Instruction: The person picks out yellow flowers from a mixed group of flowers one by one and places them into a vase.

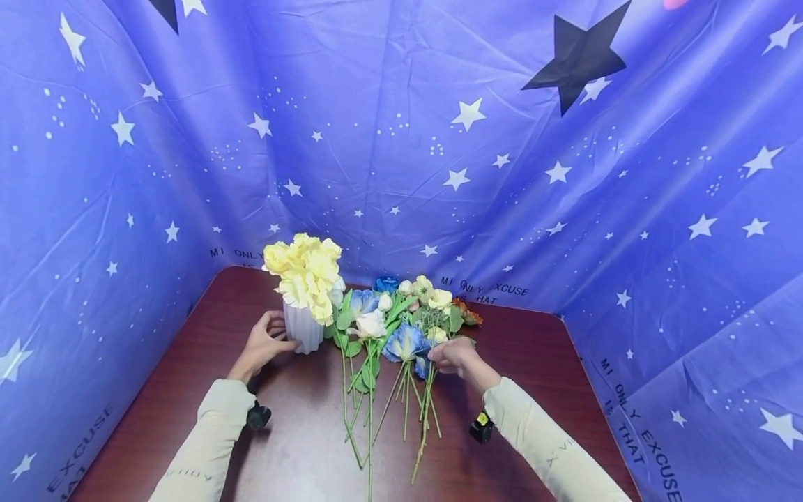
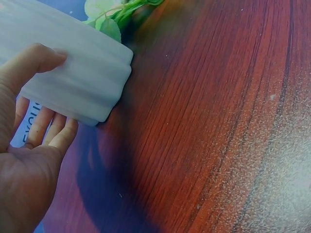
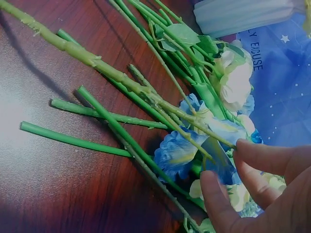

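Note:
A white ribbed vase stands on the left part of the table, with large yellow flowers spreading over its top. My left hand holds the vase low on its side, thumb across the front and fingers curled round the far side, as the left wrist view shows. On the right, my right hand pinches a knobbly green-brown forked stem between thumb and fingertips. This stem lies across other stems in the right wrist view. Close by its fingertips is a blue flower with pale yellow streaks.
A heap of artificial flowers lies right of the vase: white roses, a blue rose, yellow blooms and an orange flower. Their green stems point toward the front of the brown table. A starry blue curtain surrounds it.

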`<state>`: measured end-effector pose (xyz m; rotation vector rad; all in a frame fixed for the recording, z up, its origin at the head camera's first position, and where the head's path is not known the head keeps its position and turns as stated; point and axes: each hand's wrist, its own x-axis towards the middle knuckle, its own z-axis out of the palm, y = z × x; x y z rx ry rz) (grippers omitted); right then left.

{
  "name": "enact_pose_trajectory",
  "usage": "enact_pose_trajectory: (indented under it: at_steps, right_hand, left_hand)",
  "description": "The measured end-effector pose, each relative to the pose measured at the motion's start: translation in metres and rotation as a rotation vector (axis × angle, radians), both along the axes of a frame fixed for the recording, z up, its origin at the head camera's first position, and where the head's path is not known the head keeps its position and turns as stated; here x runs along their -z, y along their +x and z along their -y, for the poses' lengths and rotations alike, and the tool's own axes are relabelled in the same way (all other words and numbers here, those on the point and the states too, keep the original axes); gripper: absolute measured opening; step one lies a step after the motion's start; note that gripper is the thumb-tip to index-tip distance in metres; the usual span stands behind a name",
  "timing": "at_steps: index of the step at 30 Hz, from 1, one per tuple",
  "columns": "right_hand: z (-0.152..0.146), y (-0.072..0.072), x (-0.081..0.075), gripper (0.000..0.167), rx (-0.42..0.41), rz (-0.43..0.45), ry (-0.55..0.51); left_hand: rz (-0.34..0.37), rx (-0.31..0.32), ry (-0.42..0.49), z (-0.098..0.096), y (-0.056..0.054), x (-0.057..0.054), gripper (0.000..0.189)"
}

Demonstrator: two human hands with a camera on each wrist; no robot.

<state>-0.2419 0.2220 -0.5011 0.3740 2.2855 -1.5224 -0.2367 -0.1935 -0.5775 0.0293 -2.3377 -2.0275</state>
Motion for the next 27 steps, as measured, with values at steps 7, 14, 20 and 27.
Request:
enact_pose_trajectory:
  at_steps: [7,14,20,27]
  right_hand:
    - [-0.0025,-0.0018,-0.0024,0.006,0.02,0.04,-0.032]
    - [-0.0055,-0.002,-0.0005,0.015,0.118,-0.007,-0.089]
    - [-0.0075,-0.0027,0.0012,0.014,0.2,-0.056,-0.133]
    - [-0.0095,-0.004,0.0021,0.019,0.226,-0.051,-0.157]
  left_hand:
    - [-0.002,0.001,-0.007,-0.0004,-0.0006,-0.0001,0.076]
    - [-0.009,-0.008,-0.008,-0.0017,-0.0008,0.0007,0.075]
    - [-0.016,-0.014,-0.009,-0.0024,-0.0004,0.0009,0.074]
    - [-0.016,-0.022,-0.002,-0.0019,-0.0019,0.0026,0.073]
